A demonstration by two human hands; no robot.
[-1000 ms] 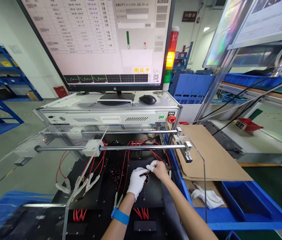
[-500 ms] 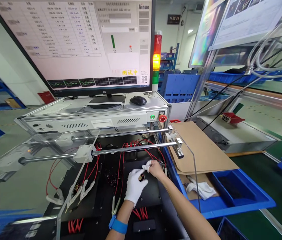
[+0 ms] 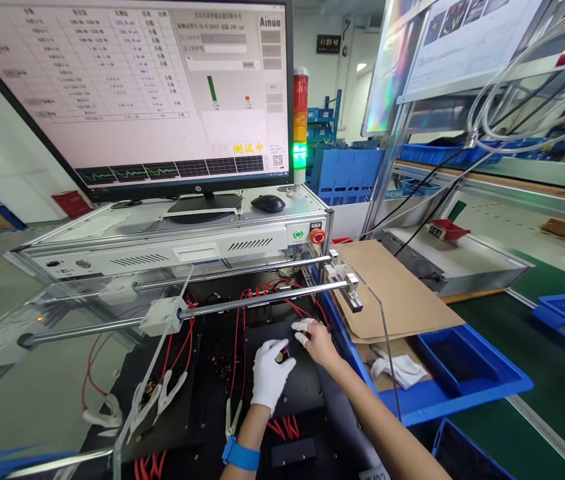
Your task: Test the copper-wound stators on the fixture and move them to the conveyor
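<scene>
In a white glove, my left hand curls thumb and fingers around a small round part, dark with a copper-coloured edge; most of it is covered by the glove. Just beyond, my right hand wears white finger cots, its fingers apart over the black panel of the test fixture. I see nothing between them. A pale-handled clip on red wires lies left of my left wrist. More white clips hang at the fixture's left side, near another small coil part.
Two metal rails with a clear cover cross above the fixture. Behind stand the test cabinet, a monitor and a signal tower lit green. To the right are cardboard, a blue tray and a white glove.
My right hand has drawn apart from my left fingertips and its fingers have spread. The left hand stays around the round part. The signal tower went from yellow to green.
</scene>
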